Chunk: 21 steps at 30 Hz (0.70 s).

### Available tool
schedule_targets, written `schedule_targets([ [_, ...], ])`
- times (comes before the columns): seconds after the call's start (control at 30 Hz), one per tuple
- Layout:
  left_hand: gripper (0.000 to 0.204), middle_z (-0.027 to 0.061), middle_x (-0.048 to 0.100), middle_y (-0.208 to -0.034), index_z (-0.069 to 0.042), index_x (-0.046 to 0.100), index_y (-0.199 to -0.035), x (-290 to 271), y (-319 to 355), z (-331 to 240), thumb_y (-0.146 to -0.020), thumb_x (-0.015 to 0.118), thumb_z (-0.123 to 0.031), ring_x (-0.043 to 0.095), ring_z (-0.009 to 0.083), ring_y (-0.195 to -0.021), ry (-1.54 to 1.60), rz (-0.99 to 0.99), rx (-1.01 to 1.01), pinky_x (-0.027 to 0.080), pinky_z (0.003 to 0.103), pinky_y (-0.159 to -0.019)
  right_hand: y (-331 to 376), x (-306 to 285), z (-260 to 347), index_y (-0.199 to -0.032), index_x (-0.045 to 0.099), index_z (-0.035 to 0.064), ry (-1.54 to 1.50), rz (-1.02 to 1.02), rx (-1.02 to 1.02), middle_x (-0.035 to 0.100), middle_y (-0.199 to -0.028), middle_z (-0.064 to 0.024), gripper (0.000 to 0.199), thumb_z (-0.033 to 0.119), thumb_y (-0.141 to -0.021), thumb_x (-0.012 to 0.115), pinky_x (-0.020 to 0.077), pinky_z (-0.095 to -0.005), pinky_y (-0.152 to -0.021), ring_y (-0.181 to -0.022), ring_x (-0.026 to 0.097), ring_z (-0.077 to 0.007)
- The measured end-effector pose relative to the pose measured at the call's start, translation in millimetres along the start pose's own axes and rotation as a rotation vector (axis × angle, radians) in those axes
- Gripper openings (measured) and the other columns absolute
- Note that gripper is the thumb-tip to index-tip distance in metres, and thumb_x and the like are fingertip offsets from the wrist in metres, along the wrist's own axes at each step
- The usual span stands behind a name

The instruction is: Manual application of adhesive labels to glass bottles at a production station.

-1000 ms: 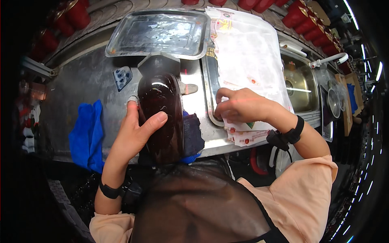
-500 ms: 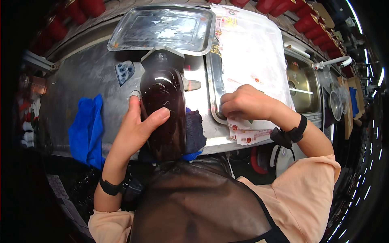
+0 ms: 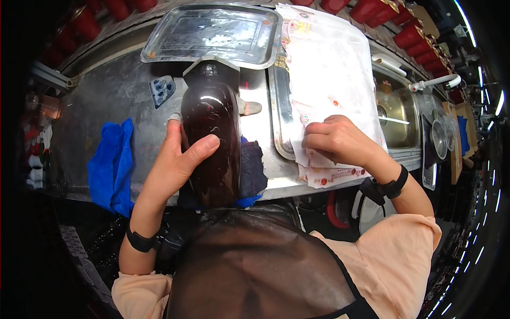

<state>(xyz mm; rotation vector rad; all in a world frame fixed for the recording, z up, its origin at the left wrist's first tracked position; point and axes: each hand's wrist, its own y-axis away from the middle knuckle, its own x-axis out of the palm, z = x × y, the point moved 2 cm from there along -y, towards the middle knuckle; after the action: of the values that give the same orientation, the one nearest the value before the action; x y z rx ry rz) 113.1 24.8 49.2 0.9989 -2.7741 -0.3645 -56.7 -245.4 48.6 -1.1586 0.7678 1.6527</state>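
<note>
Grips dark bottle [image 3: 222,125] with fingers of left hand [image 3: 175,167], with thumb across top, on near side of metal tray [image 3: 212,33], with neck end nearest it. Pinches edge of paper sheets [image 3: 332,64] between closed fingers of right hand [image 3: 342,141], right of and nearer than tray. Notes blue cloth [image 3: 112,162] on table [image 3: 85,114], left of and nearer than tray; sink [image 3: 396,103], well right of tray.
</note>
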Motion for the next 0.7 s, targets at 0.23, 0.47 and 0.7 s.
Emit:
schedule_targets([
  [0.23, 0.073, 0.0154, 0.056, -0.122, 0.005, 0.034, -0.131, -3, -1, 4, -0.086, 0.074, -0.036, 0.055, 0.0181, -0.112, -0.012, -0.006, 0.014, 0.047, 0.032, -0.096, 7, -20, 8, -0.081, 0.065, 0.0069, -0.010, -0.060, 0.092, 0.060, -0.084, -0.0051, 0.015, 0.001, -0.068, 0.069, 0.0474, -0.0370, -0.057, -0.064, 0.060, -0.0283],
  [0.47, 0.075, 0.0147, 0.056, -0.122, 0.005, 0.033, -0.132, -9, -1, 8, -0.085, 0.076, -0.035, 0.055, 0.0182, -0.112, -0.004, 0.002, -0.032, 0.046, 0.033, -0.098, 6, -43, 27, -0.082, 0.065, 0.0004, -0.463, -0.361, 0.466, 0.062, -0.078, -0.0046, 0.010, -0.003, -0.073, 0.060, 0.0444, -0.0287, -0.056, -0.063, 0.057, -0.0143],
  [0.7, 0.088, 0.0202, 0.047, -0.138, 0.001, 0.023, -0.147, -39, 9, 16, -0.084, 0.078, -0.027, 0.047, 0.0263, -0.128, -0.195, 0.171, 0.160, 0.032, 0.038, -0.112, -19, -59, 87, -0.093, 0.068, -0.0006, -1.115, -0.426, 0.792, 0.067, -0.081, -0.0018, 0.013, -0.001, -0.084, 0.058, 0.0420, -0.0169, -0.052, -0.062, 0.055, -0.0020],
])
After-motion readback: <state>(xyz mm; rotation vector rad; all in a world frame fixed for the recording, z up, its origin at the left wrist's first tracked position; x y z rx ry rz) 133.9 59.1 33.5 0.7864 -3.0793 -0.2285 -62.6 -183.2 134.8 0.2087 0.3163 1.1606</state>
